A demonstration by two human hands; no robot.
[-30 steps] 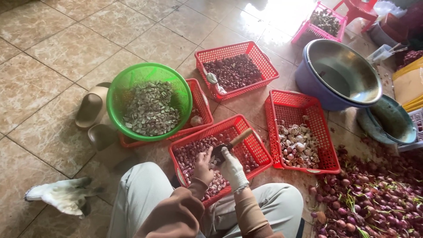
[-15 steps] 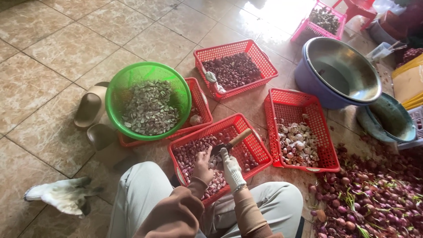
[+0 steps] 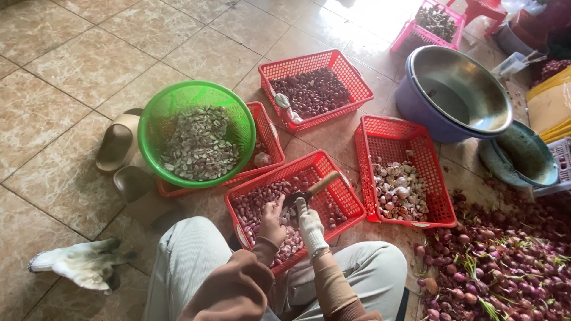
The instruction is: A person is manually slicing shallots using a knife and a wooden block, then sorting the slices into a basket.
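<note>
My right hand [image 3: 309, 226], in a white glove, grips a small knife with a wooden handle [image 3: 323, 183] over the near red basket [image 3: 348, 208] of purple shallots. My bare left hand [image 3: 272, 223] pinches a small shallot right against the blade. Both hands hover above the basket between my knees. The shallot itself is mostly hidden by my fingers.
A green round basket [image 3: 156, 113] of peelings rests on another red basket at left. A red basket of peeled bulbs [image 3: 404, 189] sits at right, another with dark shallots [image 3: 312, 90] behind. Loose shallots [image 3: 505, 261] pile at right. Metal bowl [image 3: 461, 89], slippers [image 3: 117, 142], a cloth glove [image 3: 83, 264].
My hands have stayed over the near basket. The gloved right hand and knife shifted slightly towards the left hand's shallot.
</note>
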